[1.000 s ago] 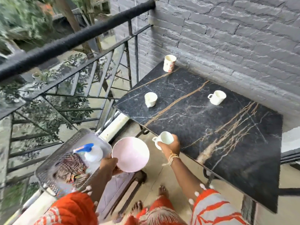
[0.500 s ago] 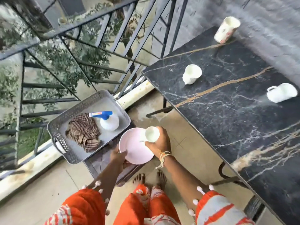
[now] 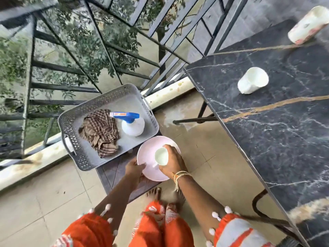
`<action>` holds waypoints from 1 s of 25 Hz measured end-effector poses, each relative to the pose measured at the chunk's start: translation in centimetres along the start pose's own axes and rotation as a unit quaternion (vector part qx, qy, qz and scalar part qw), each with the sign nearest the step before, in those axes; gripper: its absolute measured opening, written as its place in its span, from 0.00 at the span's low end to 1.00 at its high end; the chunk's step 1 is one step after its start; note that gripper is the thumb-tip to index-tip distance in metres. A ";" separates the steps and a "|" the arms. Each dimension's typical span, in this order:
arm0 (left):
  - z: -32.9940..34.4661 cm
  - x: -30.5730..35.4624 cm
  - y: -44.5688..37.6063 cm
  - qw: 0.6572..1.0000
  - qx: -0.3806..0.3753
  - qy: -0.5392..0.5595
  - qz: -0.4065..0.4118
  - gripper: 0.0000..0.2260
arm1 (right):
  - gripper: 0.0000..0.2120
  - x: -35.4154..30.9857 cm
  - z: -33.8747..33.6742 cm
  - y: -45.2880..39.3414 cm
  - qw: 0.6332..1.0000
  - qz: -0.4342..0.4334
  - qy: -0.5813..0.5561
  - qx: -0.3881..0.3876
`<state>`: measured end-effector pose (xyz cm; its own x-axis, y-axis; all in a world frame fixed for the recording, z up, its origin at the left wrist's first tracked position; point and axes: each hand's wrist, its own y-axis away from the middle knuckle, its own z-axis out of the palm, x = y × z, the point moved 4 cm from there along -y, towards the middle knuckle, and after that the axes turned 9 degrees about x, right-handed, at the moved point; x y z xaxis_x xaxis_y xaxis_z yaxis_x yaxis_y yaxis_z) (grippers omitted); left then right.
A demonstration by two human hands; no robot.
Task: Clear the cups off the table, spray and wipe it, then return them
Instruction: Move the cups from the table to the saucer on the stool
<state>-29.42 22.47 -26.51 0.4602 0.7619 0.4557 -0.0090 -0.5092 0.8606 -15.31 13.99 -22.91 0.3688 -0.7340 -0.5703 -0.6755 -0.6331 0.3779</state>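
One white cup (image 3: pixel 161 156) sits in the right hand's (image 3: pixel 171 162) closed grip, low over the pink plate (image 3: pixel 151 168) pinched by the left hand (image 3: pixel 134 169). A tilt could slide both off. Two cups show on the bench (image 3: pixel 284 122): white (image 3: pixel 252 80), patterned (image 3: pixel 308 25).

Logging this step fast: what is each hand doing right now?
Left hand: closed on the rim of the pink plate.
Right hand: closed around the white cup, held over the plate.
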 end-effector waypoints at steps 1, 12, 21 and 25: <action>-0.1 -0.1 -0.4 1.000 -0.008 -0.016 0.005 0.11 | 0.34 0.0 0.4 -0.3 1.000 -0.005 0.006 -0.008; -2.0 4.2 3.3 0.934 -0.006 -0.352 0.060 0.14 | 0.44 -1.3 -2.8 2.2 0.994 0.062 0.072 -0.050; 5.6 10.6 14.8 0.904 -0.121 -0.381 0.153 0.05 | 0.22 -1.7 -14.0 5.8 0.995 0.003 0.078 0.060; 12.4 12.9 18.8 0.889 -0.143 -0.381 0.211 0.05 | 0.20 1.5 -21.3 5.9 0.986 0.012 0.090 0.142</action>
<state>-12.63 17.79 -7.23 0.8294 -0.0205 0.5583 -0.4980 -0.4800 0.7222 -5.17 3.88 -6.01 0.4404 -0.7961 -0.4151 -0.8275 -0.5393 0.1563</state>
